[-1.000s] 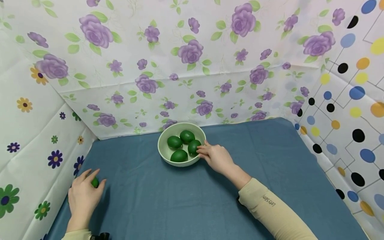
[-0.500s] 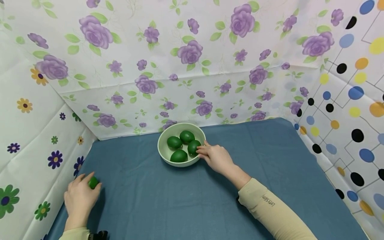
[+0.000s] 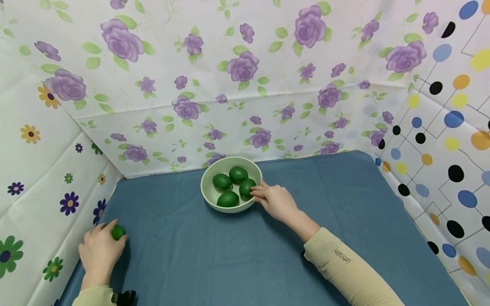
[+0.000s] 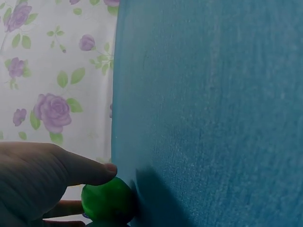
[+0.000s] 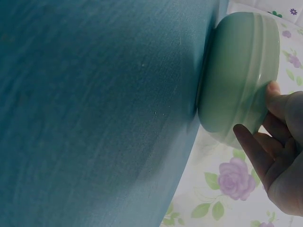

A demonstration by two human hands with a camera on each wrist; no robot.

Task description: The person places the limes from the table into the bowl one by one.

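Note:
Toward the left side of the table my left hand (image 3: 98, 250) holds a dark green lime (image 3: 117, 232) between thumb and fingers. In the left wrist view the thumb lies along the upper side of the lime (image 4: 109, 201), and the other fingers are partly hidden behind it. At the back middle stands a pale green bowl (image 3: 208, 197) with several more limes (image 3: 228, 199) inside. My right hand (image 3: 276, 202) grips the bowl's right rim, fingertips close beside the rightmost lime (image 3: 246, 187). From the right wrist view, one fingertip rests against the bowl's outer wall (image 5: 232, 71).
A blue cloth (image 3: 214, 259) covers the table. Behind it rises a floral sheet (image 3: 237, 106). Patterned sheets close off the left side (image 3: 42, 170) and the right side (image 3: 440, 178), the left one close to my left hand.
My left hand has moved a little to the left, and more of the lime shows between thumb and fingers. The right hand and the bowl have stayed in place.

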